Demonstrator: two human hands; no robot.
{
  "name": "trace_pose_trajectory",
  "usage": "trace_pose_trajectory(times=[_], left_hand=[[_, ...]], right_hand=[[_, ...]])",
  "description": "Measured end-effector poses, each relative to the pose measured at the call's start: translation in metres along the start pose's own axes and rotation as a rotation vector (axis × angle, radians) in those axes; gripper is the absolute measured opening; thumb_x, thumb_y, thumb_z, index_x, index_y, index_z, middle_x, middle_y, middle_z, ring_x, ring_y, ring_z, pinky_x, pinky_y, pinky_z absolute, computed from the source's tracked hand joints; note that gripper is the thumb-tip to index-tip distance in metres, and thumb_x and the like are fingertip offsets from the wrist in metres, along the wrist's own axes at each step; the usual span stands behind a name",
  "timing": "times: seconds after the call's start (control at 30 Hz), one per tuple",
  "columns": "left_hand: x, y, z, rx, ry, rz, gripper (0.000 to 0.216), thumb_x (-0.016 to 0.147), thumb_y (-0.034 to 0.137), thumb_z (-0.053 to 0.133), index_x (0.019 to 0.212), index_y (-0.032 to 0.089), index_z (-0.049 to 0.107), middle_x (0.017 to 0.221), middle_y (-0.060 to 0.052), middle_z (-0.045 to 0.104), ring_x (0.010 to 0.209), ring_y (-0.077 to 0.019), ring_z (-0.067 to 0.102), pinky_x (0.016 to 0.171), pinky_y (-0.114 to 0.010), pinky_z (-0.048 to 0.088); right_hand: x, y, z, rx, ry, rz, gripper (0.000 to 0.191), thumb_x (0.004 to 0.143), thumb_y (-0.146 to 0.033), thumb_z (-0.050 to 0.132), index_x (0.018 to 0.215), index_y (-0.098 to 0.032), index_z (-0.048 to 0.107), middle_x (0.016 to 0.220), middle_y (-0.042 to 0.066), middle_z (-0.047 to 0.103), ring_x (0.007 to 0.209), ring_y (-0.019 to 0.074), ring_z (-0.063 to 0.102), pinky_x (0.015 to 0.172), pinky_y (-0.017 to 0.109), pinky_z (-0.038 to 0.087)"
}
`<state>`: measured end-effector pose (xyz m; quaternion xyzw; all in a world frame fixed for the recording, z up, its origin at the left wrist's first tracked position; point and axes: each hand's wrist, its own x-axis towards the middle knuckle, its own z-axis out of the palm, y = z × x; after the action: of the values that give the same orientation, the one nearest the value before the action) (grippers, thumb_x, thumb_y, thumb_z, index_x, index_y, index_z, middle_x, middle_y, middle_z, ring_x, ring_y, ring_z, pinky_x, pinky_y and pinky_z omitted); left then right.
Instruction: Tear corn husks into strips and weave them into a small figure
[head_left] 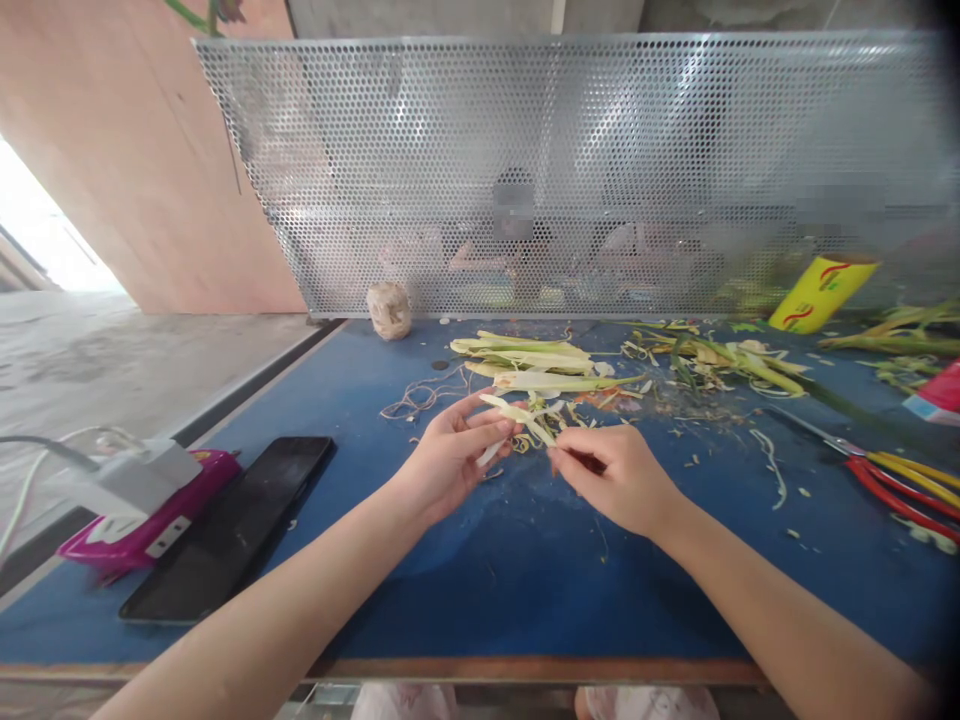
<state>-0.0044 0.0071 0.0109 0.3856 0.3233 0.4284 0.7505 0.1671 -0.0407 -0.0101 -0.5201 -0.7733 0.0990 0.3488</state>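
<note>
My left hand (465,445) pinches a pale yellow-green plant stalk (517,411) between thumb and fingers, over the middle of the blue tabletop (510,590). At the stalk's right end, the fingers of my right hand (619,475) are closed on it. The stalk looks split or peeled into strips. Just beyond my hands lies a bundle of similar pale stalks (525,355). Plant scraps lie behind the stalk and to its right, partly hidden by my hands.
Left are a black phone (232,530) and a magenta power strip (150,520) with a white plug. Right lie scissors (862,450) with red and yellow handles, more plant trimmings (727,360) and a yellow cylinder (821,292). Behind stands a perforated metal panel (525,120).
</note>
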Motion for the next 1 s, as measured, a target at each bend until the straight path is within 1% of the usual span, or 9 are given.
trace_pose_trajectory(times=[0.2,0.27,0.33,0.4,0.43,0.5,0.63,0.8,1.0], left_hand=[[0.002,0.005,-0.002,-0.06,0.029,0.089,0.029,0.069,0.001,0.059,0.095,0.014,0.059,0.096,-0.005,0.065,0.069,-0.0071,0.061,0.063,-0.017,0.05],[0.001,0.006,-0.001,-0.061,0.026,0.091,0.029,0.069,0.001,0.059,0.095,0.014,0.059,0.097,-0.005,0.065,0.07,-0.0073,0.061,0.063,-0.017,0.05],[0.0,0.007,-0.001,-0.06,0.036,0.086,0.031,0.07,0.002,0.059,0.098,0.014,0.058,0.095,-0.004,0.065,0.07,-0.0078,0.061,0.063,-0.017,0.05],[0.0,0.007,0.0,-0.057,0.038,0.069,0.033,0.071,0.004,0.058,0.101,0.014,0.057,0.092,-0.004,0.066,0.071,-0.0087,0.061,0.063,-0.018,0.05],[-0.001,0.007,0.0,-0.052,0.03,0.058,0.034,0.071,0.005,0.058,0.103,0.014,0.056,0.091,-0.004,0.066,0.071,-0.0095,0.062,0.063,-0.019,0.05],[-0.001,0.006,0.001,-0.033,0.008,0.041,0.038,0.071,0.006,0.058,0.108,0.013,0.054,0.089,-0.006,0.066,0.071,-0.0108,0.061,0.061,-0.02,0.049],[-0.001,-0.002,0.002,0.093,-0.016,0.085,0.053,0.07,0.015,0.063,0.119,0.01,0.044,0.077,-0.006,0.067,0.055,-0.01,0.057,0.051,-0.021,0.044],[-0.002,-0.01,0.002,0.248,-0.068,0.157,0.072,0.065,0.02,0.069,0.127,0.013,0.033,0.069,-0.003,0.068,0.049,-0.0085,0.055,0.053,-0.022,0.042],[-0.004,-0.011,0.004,0.223,-0.052,0.189,0.076,0.064,0.022,0.071,0.129,0.016,0.031,0.06,0.001,0.065,0.047,-0.0093,0.055,0.048,-0.02,0.04]], right_hand=[[-0.001,0.001,-0.008,0.286,0.135,0.084,0.028,0.077,-0.02,0.046,0.05,-0.018,0.052,0.036,-0.005,0.043,0.034,0.0077,0.039,0.039,0.02,0.03],[0.0,0.002,-0.012,0.356,0.137,0.111,0.029,0.077,-0.019,0.045,0.049,-0.017,0.052,0.034,-0.005,0.042,0.033,0.0077,0.039,0.039,0.02,0.031],[0.002,0.003,-0.014,0.407,0.015,0.135,0.03,0.078,-0.018,0.044,0.049,-0.017,0.052,0.034,-0.005,0.043,0.033,0.0077,0.039,0.04,0.02,0.032],[0.004,0.005,-0.012,0.456,-0.187,0.157,0.028,0.08,-0.018,0.043,0.055,-0.017,0.056,0.04,-0.003,0.05,0.039,0.0088,0.045,0.043,0.02,0.036],[0.006,0.006,-0.01,0.476,-0.273,0.166,0.026,0.082,-0.02,0.043,0.061,-0.016,0.058,0.047,-0.001,0.055,0.045,0.0099,0.049,0.047,0.021,0.039],[0.007,0.007,-0.004,0.495,-0.333,0.183,0.023,0.085,-0.028,0.043,0.076,-0.016,0.06,0.068,0.003,0.063,0.061,0.0129,0.056,0.058,0.024,0.044],[0.008,0.006,0.009,0.567,-0.227,0.207,0.027,0.084,-0.04,0.046,0.099,-0.018,0.054,0.084,0.005,0.062,0.073,0.0154,0.058,0.068,0.03,0.046],[0.007,0.003,0.014,0.746,-0.081,0.248,0.04,0.079,-0.036,0.056,0.114,-0.021,0.043,0.086,0.004,0.062,0.077,0.0157,0.061,0.071,0.032,0.048],[0.007,-0.001,0.015,0.91,-0.142,0.2,0.05,0.074,-0.033,0.063,0.118,-0.019,0.043,0.072,0.001,0.062,0.067,0.0149,0.061,0.064,0.029,0.048]])
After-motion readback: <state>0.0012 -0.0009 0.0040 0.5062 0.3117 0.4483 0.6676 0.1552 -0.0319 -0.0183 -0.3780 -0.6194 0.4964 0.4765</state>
